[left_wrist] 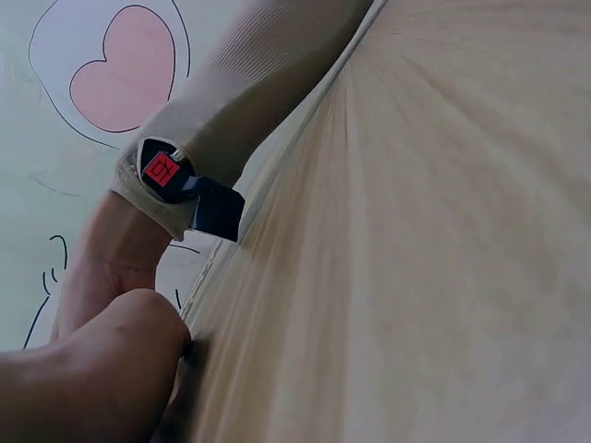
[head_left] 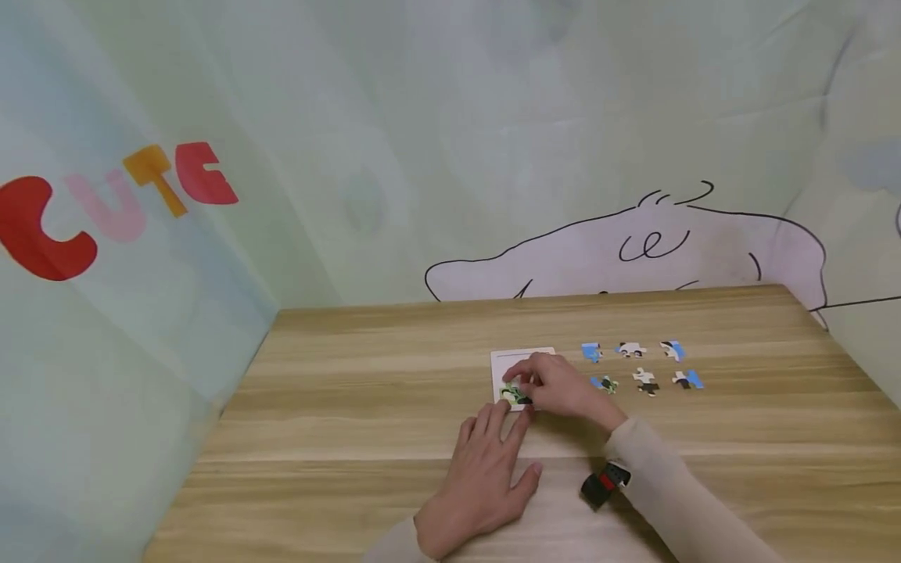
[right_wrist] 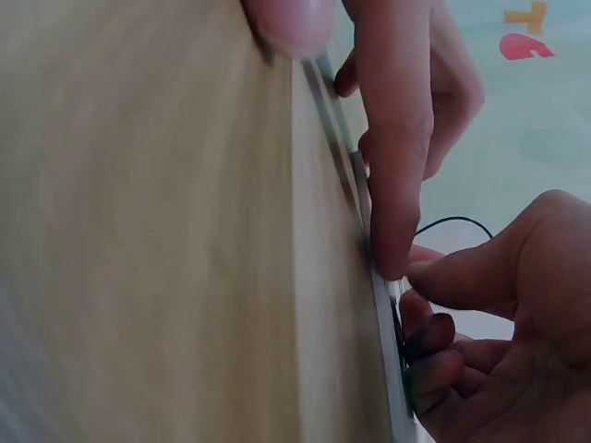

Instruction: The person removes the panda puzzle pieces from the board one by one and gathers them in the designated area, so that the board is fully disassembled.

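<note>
A small white puzzle tray (head_left: 496,371) lies flat on the table, with green-and-black panda puzzle pieces (head_left: 512,393) in its near part. My left hand (head_left: 486,469) is spread on the near side, its straight fingertips touching the tray's near edge. Over the tray, my right hand (head_left: 559,385) has its thumb and fingers bent around a puzzle piece, which they largely hide. The right wrist view shows the right hand's fingers (right_wrist: 434,374) down at the tray's edge (right_wrist: 386,346), the thumb close to a left fingertip. In the left wrist view the tray is out of sight.
Several loose puzzle pieces (head_left: 629,349) in blue, white, black and green lie in two rows right of the tray. A black wrist camera (head_left: 601,486) is strapped at the right sleeve. The wooden table (head_left: 352,352) meets a printed cloth backdrop (head_left: 422,156).
</note>
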